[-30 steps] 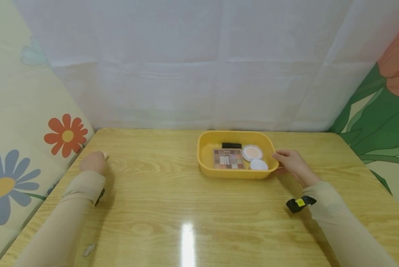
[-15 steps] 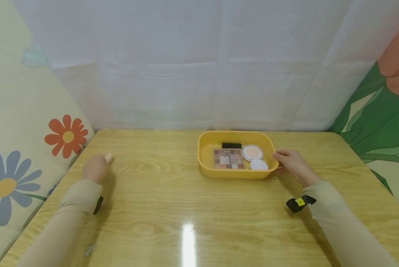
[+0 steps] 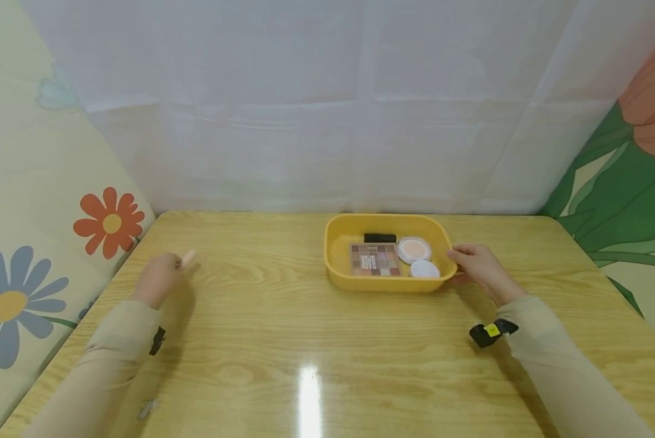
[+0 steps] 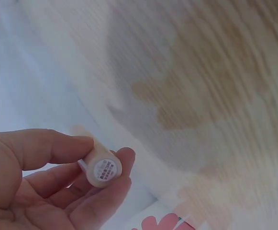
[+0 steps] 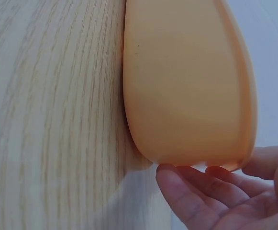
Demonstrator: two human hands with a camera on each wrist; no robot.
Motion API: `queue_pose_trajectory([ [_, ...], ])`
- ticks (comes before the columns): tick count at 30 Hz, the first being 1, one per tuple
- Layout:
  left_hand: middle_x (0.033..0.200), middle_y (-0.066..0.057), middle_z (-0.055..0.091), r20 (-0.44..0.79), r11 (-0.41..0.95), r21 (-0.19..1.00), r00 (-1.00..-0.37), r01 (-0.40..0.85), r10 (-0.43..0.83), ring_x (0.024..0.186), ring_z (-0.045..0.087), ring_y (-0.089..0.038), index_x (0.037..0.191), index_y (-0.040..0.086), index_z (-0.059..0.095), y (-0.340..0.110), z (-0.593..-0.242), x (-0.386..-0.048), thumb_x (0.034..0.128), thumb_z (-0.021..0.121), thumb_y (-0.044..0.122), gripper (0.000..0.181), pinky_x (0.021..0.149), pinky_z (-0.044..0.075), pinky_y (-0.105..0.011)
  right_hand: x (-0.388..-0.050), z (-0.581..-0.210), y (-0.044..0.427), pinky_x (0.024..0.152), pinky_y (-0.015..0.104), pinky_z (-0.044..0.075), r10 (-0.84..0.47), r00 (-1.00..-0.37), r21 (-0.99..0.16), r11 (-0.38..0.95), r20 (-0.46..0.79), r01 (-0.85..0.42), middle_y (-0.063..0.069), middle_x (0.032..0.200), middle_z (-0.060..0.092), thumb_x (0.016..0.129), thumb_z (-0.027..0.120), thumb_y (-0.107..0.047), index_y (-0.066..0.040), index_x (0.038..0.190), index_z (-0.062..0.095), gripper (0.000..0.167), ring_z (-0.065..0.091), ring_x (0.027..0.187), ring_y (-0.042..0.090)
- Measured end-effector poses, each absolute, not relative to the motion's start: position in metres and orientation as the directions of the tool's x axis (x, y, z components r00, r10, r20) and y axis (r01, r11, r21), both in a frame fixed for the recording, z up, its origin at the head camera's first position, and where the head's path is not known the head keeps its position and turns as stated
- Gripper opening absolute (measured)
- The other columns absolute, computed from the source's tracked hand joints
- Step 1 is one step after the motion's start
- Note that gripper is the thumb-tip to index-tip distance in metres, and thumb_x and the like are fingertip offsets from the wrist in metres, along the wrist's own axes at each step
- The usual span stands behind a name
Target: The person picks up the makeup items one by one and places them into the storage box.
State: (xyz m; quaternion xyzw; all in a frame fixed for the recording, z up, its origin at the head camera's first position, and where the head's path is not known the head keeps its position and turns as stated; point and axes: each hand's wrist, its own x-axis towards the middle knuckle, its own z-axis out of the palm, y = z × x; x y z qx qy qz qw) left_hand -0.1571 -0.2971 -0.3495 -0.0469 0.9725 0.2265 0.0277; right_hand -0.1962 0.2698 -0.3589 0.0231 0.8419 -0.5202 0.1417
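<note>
My left hand is above the left part of the table. Between thumb and fingers it pinches a small peach cosmetic tube, whose round end label faces the left wrist camera. In the head view the tube points up and right. At the right end of a yellow plastic basket, my right hand grips the rim, thumb on top and fingers against the outer wall. Inside the basket lie an eyeshadow palette, a black tube, a round compact and a white round item.
The wood-grain table reaches back to a white cloth. Flower-printed panels stand at the left and right sides. A small pale scrap or mark is near the front left.
My left hand has turned and shifted slightly right, bringing more of the peach cosmetic tube into view. My right hand and the basket have stayed in place.
</note>
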Motion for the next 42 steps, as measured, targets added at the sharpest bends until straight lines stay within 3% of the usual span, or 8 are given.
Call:
queue_pose_trajectory([
  [4,0.089,-0.033,0.059,-0.046,0.894,0.444,-0.998,-0.061,-0.045,0.073,0.052,-0.036,0.101,-0.023,0.056,-0.295,-0.35,-0.154,0.0828,0.05,-0.005,0.026,0.067,0.047,-0.047,-0.196,-0.358,0.269,0.077,0.034,0.058,-0.112,-0.959,-0.874,0.45,-0.261,0.186,0.04,0.141,0.034,0.106,0.036,-0.02,0.02,0.142,0.024,0.055,0.062,0.096,0.015],
  [9,0.11,-0.043,0.056,-0.017,0.891,0.453,-1.0,-0.009,-0.001,0.091,0.057,-0.047,0.111,-0.025,0.054,-0.289,-0.349,-0.15,0.0834,0.052,-0.008,0.032,0.083,0.048,-0.058,-0.195,-0.358,0.27,0.076,0.034,0.058,-0.118,-0.96,-0.878,0.443,-0.254,0.179,0.041,0.14,0.035,0.106,0.036,-0.02,0.021,0.142,0.025,0.055,0.062,0.093,0.013],
  [15,0.113,-0.042,0.055,-0.054,0.86,0.509,-0.998,-0.009,0.021,0.104,0.054,-0.053,0.116,-0.026,0.051,-0.28,-0.347,-0.147,0.0807,0.053,-0.007,0.04,0.088,0.046,-0.059,-0.195,-0.359,0.27,0.076,0.034,0.058,-0.115,-0.96,-0.879,0.441,-0.255,0.18,0.041,0.139,0.035,0.106,0.036,-0.02,0.021,0.141,0.025,0.055,0.062,0.091,0.011],
  [22,0.115,-0.04,0.056,-0.114,0.828,0.559,-0.992,-0.026,0.047,0.108,0.053,-0.051,0.119,-0.024,0.051,-0.27,-0.348,-0.147,0.0827,0.057,-0.003,0.042,0.09,0.047,-0.057,-0.195,-0.358,0.269,0.075,0.033,0.058,-0.108,-0.962,-0.879,0.443,-0.249,0.177,0.04,0.139,0.036,0.106,0.036,-0.02,0.021,0.141,0.026,0.055,0.061,0.09,0.009],
  [42,0.112,-0.033,0.062,-0.095,0.75,0.658,-0.98,0.069,0.174,0.1,0.06,-0.042,0.117,-0.016,0.06,-0.239,-0.342,-0.136,0.0826,0.059,-0.004,0.036,0.08,0.052,-0.05,-0.196,-0.358,0.269,0.076,0.033,0.058,-0.092,-0.96,-0.868,0.456,-0.264,0.194,0.04,0.139,0.035,0.106,0.036,-0.02,0.02,0.142,0.025,0.055,0.062,0.092,0.012],
])
